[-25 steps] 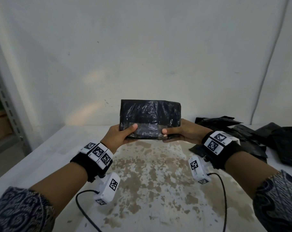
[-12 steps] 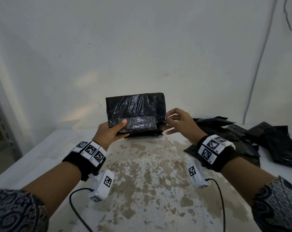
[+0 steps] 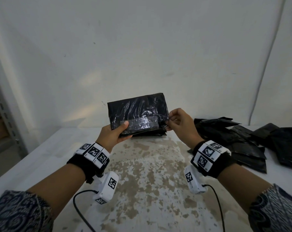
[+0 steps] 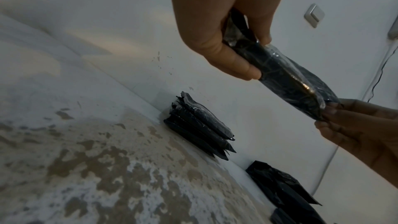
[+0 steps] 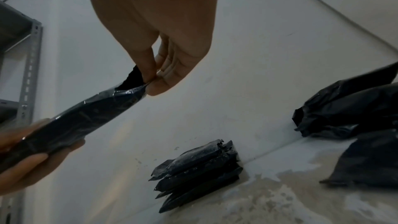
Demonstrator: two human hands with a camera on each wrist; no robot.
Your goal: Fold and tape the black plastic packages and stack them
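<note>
Above the tabletop (image 3: 41,164), near the wall, the left hand (image 3: 111,134) holds a folded black package (image 3: 138,113) upright, thumb curled over the front on the clear tape (image 3: 140,125) and fingers (image 4: 243,67) behind. A second ago both hands gripped its lower edge with thumbs flat on the tape; half a second ago the right hand (image 3: 180,124) had let go and hovered spread beside the package. Now its thumb and forefinger are pinched together on the loose end of the tape at the package's right edge, the other fingers curled. That suggests the strip is laid across the fold and only its end is left to wrap round and press down. Below and behind, against the wall, lies the stack (image 5: 198,173) of taped packages, where this one probably goes once sealed. Unfolded bags (image 3: 239,139) lie heaped to the right, so plenty of the task remains.
</note>
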